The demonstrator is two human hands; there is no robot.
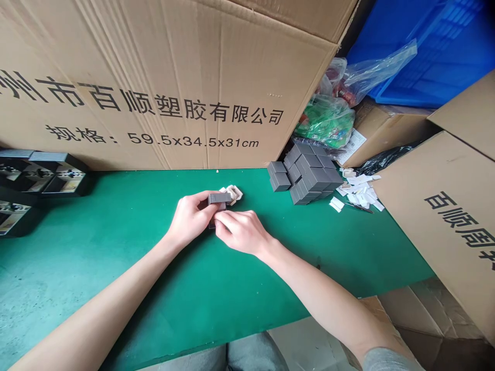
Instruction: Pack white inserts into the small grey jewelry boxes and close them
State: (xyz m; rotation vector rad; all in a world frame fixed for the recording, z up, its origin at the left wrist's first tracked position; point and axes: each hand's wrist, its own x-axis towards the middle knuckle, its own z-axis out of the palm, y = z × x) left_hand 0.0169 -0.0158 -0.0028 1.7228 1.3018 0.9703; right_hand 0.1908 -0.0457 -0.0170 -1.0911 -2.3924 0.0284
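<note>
Cardboard cartons crowd the back of this workspace, where a large tan corrugated carton [154, 87] printed in black stands along the far edge of a green-matted counter [77, 268]. Taking a heap of dark grey rectangular blocks [311, 172] as the landmark, a blue plastic crate [425, 51] and clear plastic bags [371, 74] lie behind it, scattered white paper slips [358, 189] lie just to its right, and black compartmented trays [42, 172] sit well to its left. Also left of the heap, the person's left hand [189, 219] holds a closed grip around a single dark grey rectangular block [219, 198]. The right hand [242, 232] comes in just beside it, in a narrow grip with its fingers [226, 219] at the block's lower side. A dark edge shows below the block, but I cannot tell whether it is a second piece. Small cream-coloured pieces [232, 194] lie just behind the block. Keeping both hands close together and low over the counter looks like a sound way to hold something this small steady, with the block's top face left in plain view.
</note>
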